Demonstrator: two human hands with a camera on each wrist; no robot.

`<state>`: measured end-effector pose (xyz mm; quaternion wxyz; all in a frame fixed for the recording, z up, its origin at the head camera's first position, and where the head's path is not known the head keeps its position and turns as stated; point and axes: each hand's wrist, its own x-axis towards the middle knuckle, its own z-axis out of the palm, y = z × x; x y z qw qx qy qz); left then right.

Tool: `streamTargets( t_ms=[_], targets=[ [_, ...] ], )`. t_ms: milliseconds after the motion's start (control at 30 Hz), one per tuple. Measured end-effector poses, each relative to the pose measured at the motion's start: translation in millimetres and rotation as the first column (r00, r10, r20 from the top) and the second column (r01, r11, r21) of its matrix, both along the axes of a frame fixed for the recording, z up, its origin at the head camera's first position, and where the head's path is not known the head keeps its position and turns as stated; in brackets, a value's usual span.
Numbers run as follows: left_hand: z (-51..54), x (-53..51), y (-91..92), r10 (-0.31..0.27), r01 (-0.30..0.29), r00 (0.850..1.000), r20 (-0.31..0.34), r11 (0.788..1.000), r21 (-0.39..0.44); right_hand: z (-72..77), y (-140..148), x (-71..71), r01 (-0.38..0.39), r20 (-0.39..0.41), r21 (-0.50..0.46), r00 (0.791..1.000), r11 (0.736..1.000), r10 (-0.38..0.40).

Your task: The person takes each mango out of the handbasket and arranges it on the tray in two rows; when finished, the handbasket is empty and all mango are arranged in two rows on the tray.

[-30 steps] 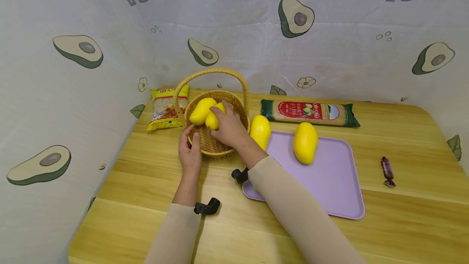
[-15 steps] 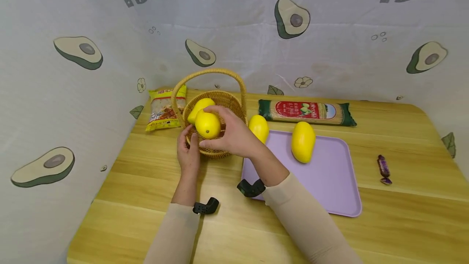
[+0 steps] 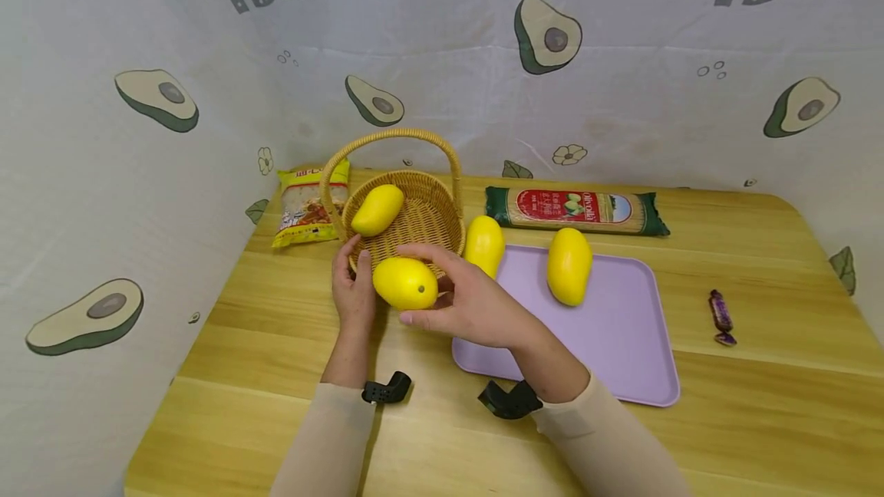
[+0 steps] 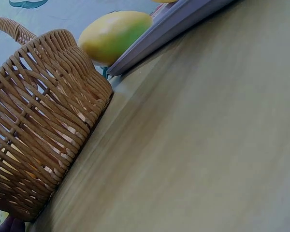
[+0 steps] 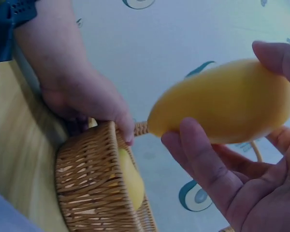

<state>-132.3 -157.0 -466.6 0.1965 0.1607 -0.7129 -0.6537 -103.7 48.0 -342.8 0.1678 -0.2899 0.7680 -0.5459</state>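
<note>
My right hand (image 3: 476,301) holds a yellow mango (image 3: 405,283) just in front of the wicker basket (image 3: 442,209); the right wrist view shows thumb and fingers around that mango (image 5: 227,101). With thumb over the rim, my left hand (image 3: 354,290) grips the basket's front left side, also visible in the right wrist view at the basket (image 5: 89,179). One other mango (image 3: 377,210) lies inside the basket at its left. In the left wrist view the basket's woven wall (image 4: 43,116) shows, with little of the left hand.
Right of the basket, a mango (image 3: 486,244) lies by a purple tray (image 3: 608,343), which bears another mango (image 3: 569,267). Behind them is a noodle packet (image 3: 580,210). A yellow bag (image 3: 311,205) stands left of the basket, a purple-wrapped candy (image 3: 720,313) far right.
My right hand has lifted a mango out of the basket and brought it towards the front, over the near rim. The left hand has stayed at the basket's rim.
</note>
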Motion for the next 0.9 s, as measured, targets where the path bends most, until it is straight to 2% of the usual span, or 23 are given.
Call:
streamTargets(
  t_ms=[100, 267, 467, 567, 733, 900],
  targets=[
    [1.2, 0.3, -0.6, -0.001, 0.001, 1.0, 0.007, 1.0, 0.01, -6.7, 6.1, 4.4, -0.06, 0.069, 0.006, 0.996, 0.998, 0.059],
    [0.5, 1.7, -1.8, -0.01, 0.01, 1.0, 0.015, 1.0, 0.002, -23.0, 17.1, 6.5, -0.16, 0.166, -0.008, 0.973, 0.987, 0.159],
    [-2.6, 0.2, -2.5, -0.009, 0.009, 1.0, 0.015, 1.0, -0.029, -32.5, 35.3, 4.4, -0.234, 0.202, 0.044, 0.954, 0.971, 0.22],
    [-2.4, -0.1, -2.1, -0.012, 0.013, 1.0, 0.022, 1.0, -0.027, -36.1, 44.9, 0.5, -0.23, 0.229, 0.09, 0.952, 0.969, 0.205],
    [-2.1, -1.1, -1.0, -0.012, 0.013, 1.0, 0.024, 0.999, -0.03, -44.0, 60.2, -10.5, -0.179, 0.284, 0.187, 0.951, 0.966, 0.121],
    [-2.5, -1.4, -0.8, -0.008, 0.008, 1.0, 0.024, 1.0, -0.025, -54.4, 70.3, -21.4, -0.089, 0.254, 0.297, 0.967, 0.951, 0.012]
  ],
)
